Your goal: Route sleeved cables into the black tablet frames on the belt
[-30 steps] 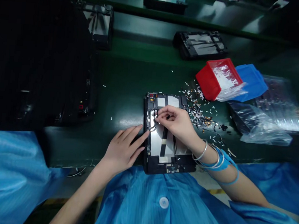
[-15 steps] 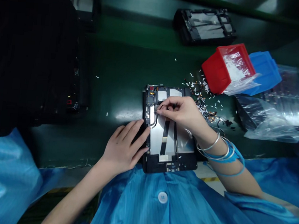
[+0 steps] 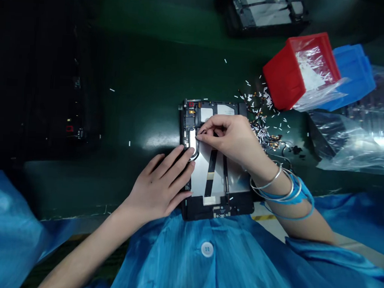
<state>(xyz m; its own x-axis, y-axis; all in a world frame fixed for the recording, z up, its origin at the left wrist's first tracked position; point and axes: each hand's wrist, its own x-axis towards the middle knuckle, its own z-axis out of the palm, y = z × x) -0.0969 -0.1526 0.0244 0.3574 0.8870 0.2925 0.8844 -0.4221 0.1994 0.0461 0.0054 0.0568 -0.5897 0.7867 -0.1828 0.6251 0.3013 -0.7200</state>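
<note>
An opened tablet back [image 3: 215, 187], black frame with a silver plate and black ribbon strips, lies on the dark green bench right in front of me. My left hand [image 3: 161, 186] rests flat on the frame's left edge, fingers stretched out, holding nothing. My right hand [image 3: 232, 136] hovers over the upper part of the tablet with fingers pinched together at a thin curved black cable [image 3: 195, 155] near the top left corner. What sits between the pinched fingertips is too small to name. Silver and blue bangles ring my right wrist.
A red bin [image 3: 294, 72] lined with clear plastic and a blue bin [image 3: 354, 76] stand at the right, with small white and copper bits [image 3: 262, 122] scattered before them. Clear plastic bags [image 3: 353, 144] lie further right. Another opened tablet [image 3: 263, 11] sits at the back. A dark mass fills the left.
The view has tilted down, so everything sits higher in frame. My left hand slid slightly onto the tablet's left edge. My right hand's pinch moved a little left and down along the cable.
</note>
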